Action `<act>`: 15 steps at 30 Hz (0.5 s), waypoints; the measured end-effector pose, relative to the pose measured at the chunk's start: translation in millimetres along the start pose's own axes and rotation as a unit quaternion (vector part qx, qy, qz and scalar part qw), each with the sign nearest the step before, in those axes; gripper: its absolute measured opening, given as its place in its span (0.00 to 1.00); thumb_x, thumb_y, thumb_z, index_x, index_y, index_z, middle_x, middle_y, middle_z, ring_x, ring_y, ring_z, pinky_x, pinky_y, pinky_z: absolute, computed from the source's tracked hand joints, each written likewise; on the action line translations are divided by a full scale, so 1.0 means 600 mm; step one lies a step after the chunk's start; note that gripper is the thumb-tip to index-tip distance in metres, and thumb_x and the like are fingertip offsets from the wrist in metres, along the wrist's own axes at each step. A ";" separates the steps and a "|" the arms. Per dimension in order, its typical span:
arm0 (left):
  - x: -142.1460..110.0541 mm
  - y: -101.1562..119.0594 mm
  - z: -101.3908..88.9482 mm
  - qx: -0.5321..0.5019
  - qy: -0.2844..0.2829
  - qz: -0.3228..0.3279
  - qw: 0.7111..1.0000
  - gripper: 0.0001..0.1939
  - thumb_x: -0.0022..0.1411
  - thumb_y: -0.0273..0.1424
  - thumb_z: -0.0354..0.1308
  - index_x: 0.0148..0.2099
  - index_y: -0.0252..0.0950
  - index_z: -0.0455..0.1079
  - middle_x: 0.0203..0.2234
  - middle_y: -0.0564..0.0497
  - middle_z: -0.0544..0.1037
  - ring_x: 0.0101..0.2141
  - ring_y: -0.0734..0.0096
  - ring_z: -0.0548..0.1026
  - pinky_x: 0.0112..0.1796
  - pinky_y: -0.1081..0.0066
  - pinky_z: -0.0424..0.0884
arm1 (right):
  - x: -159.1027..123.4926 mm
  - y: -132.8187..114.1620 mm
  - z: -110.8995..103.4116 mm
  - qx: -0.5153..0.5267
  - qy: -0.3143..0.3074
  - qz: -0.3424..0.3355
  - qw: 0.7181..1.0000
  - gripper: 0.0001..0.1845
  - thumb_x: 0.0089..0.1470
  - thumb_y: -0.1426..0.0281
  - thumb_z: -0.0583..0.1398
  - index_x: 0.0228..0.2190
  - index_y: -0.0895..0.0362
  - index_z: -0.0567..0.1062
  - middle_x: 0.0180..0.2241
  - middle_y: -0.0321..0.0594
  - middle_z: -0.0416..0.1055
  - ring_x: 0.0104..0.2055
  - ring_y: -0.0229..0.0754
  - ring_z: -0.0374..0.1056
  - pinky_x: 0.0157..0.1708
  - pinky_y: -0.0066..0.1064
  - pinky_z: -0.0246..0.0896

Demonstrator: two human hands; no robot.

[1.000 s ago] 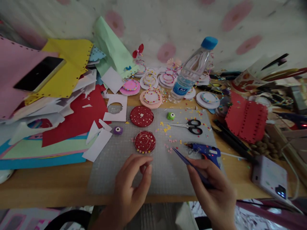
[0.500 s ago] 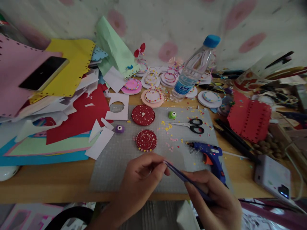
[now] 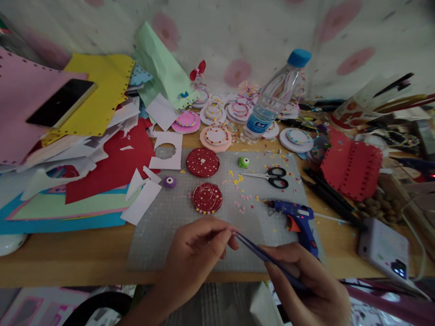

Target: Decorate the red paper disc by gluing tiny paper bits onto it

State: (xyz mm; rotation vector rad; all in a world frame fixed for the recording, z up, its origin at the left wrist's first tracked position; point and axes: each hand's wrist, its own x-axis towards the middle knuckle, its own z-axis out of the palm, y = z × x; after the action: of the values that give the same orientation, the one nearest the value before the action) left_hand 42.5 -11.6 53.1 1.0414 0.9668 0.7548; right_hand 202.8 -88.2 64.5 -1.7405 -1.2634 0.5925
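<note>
In my right hand (image 3: pixel 302 285) is a pair of dark blue tweezers (image 3: pixel 258 251), held between thumb and fingers and pointing up to the left. Their tips meet the fingertips of my left hand (image 3: pixel 200 253), whose thumb and forefinger are pinched together. A tiny pale pinkish bit shows there, too small to name. Beyond my hands, a red disc with white stars (image 3: pixel 208 198) lies on the grey cutting mat (image 3: pixel 149 246), yellow stars along its near edge. A second red speckled disc (image 3: pixel 203 162) lies just behind it.
Black-handled scissors (image 3: pixel 277 177), a blue glue gun (image 3: pixel 299 217), a green punch (image 3: pixel 243 162), a purple punch (image 3: pixel 169 181) and scattered paper bits lie on the mat. A water bottle (image 3: pixel 272 102) stands behind. Coloured paper (image 3: pixel 112 163) is piled left; a power bank (image 3: pixel 384 249) lies right.
My right hand has shifted slightly right and down with the tweezers. My left hand has drifted a little left, still pinched. The things on the table stay put.
</note>
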 end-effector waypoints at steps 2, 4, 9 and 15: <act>0.000 -0.001 -0.001 0.003 -0.003 0.000 1.000 0.07 0.63 0.30 0.57 0.35 0.39 0.77 0.24 0.55 0.77 0.24 0.81 0.69 0.26 0.82 0.66 | 0.001 0.000 0.000 -0.002 -0.005 -0.010 1.000 0.06 0.54 0.66 0.61 0.29 0.53 0.77 0.21 0.35 0.74 0.18 0.34 0.63 0.15 0.24 0.47; 0.002 -0.001 -0.004 0.003 -0.006 0.000 1.000 0.08 0.64 0.30 0.57 0.35 0.39 0.77 0.24 0.55 0.76 0.24 0.80 0.69 0.26 0.82 0.66 | 0.002 0.001 -0.001 -0.002 -0.013 -0.021 1.000 0.05 0.55 0.67 0.60 0.29 0.53 0.77 0.21 0.34 0.74 0.18 0.33 0.62 0.15 0.24 0.48; 0.002 0.003 -0.006 0.006 -0.008 0.000 1.000 0.08 0.63 0.30 0.58 0.35 0.38 0.78 0.22 0.55 0.75 0.23 0.81 0.68 0.24 0.82 0.65 | 0.008 0.005 -0.005 -0.009 -0.040 -0.064 0.997 0.03 0.54 0.70 0.60 0.31 0.54 0.76 0.17 0.31 0.70 0.15 0.31 0.57 0.14 0.23 0.48; 0.005 0.003 -0.002 0.000 -0.010 0.001 1.000 0.08 0.63 0.30 0.57 0.37 0.39 0.79 0.23 0.54 0.76 0.24 0.80 0.69 0.26 0.81 0.66 | 0.009 0.007 -0.003 -0.023 -0.034 -0.089 0.995 0.04 0.55 0.73 0.60 0.32 0.54 0.75 0.19 0.31 0.71 0.16 0.31 0.61 0.14 0.22 0.51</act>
State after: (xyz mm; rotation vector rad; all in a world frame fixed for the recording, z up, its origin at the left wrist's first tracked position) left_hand 42.3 -8.0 53.7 1.0479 0.9498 0.7446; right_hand 208.0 -84.0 62.4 -1.6357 -1.4736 0.5256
